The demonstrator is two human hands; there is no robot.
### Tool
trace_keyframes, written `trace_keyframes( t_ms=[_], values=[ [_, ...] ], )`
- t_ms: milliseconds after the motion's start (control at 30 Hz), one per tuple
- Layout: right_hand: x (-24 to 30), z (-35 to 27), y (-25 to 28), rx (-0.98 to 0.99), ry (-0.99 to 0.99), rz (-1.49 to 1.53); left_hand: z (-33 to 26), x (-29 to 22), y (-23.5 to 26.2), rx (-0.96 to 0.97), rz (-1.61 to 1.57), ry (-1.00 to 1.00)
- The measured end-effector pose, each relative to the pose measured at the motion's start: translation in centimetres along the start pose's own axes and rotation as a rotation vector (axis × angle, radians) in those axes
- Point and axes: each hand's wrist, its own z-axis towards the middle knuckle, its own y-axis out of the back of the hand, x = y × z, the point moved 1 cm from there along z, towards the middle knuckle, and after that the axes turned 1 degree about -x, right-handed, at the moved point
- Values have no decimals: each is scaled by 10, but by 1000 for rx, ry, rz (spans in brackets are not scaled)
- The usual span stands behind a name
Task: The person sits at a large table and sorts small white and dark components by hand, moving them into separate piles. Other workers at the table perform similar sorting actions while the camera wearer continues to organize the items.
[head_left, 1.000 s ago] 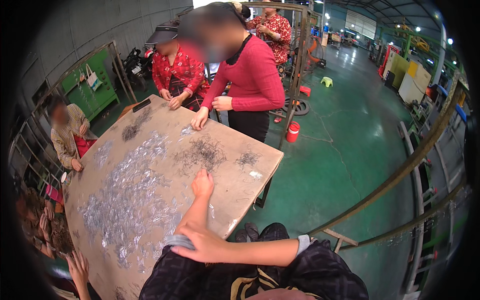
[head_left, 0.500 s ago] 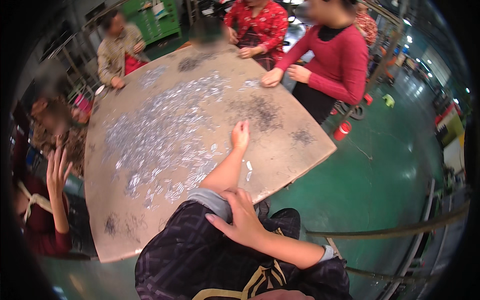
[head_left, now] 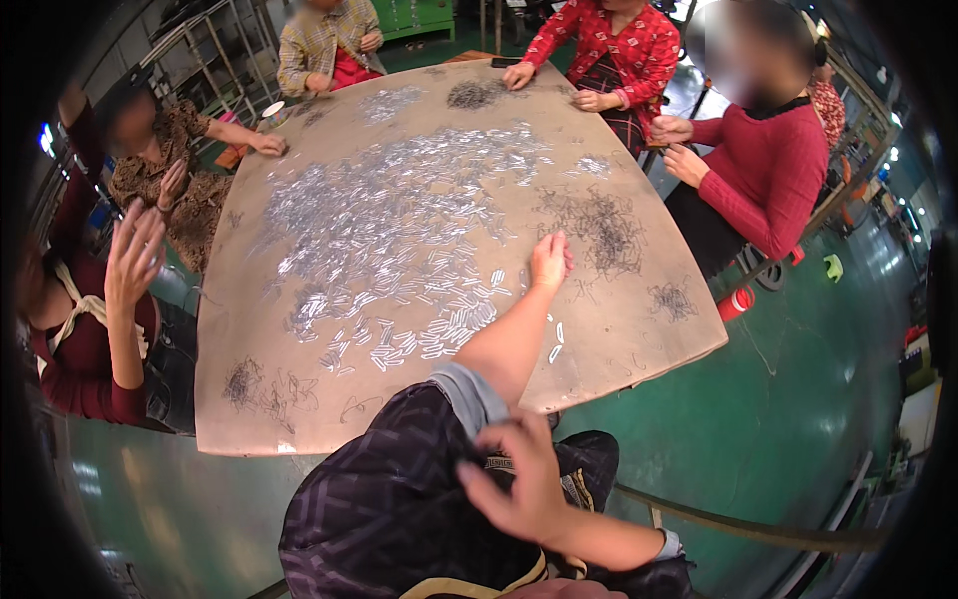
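Out over the table (head_left: 659, 329) reaches my left hand (head_left: 552, 262), its fingers curled closed; anything inside them is hidden. It is between a spread of small shiny elongated pieces (head_left: 399, 200) and a loose heap of thin dark curly strands (head_left: 609, 230). My right hand (head_left: 524, 479) is raised above my lap near the grey rolled cuff (head_left: 469, 394) of my left sleeve. Motion blurs it, but its fingers and thumb stand apart with nothing seen between them. Two or three larger pale strips (head_left: 557, 344) lie beside my left forearm.
More dark strands (head_left: 249, 384) lie at the near left, with others near the right edge (head_left: 674, 299) and far side (head_left: 477, 95). Several people sit around the table; one at the left holds up a hand (head_left: 135, 255). A red bucket (head_left: 736, 303) stands right of the table.
My right hand has come off the left forearm and cuff and moved slightly down. My left hand remains over the table, fingers curled. The view has shifted, and the person at right has drawn both hands back.
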Motion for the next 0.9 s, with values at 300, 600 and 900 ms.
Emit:
trace_keyframes(
  t_ms=[300, 600, 900],
  values=[
    [0, 21, -1, 17, 71, -242, -14, -3, -5, -10, 155, -65],
    [-5, 25, 0, 88, 42, -228, -7, -5, 0, -7, 249, -125],
    [15, 25, 0, 96, 87, -305, -19, 0, -10, -68, 395, -269]
  ],
)
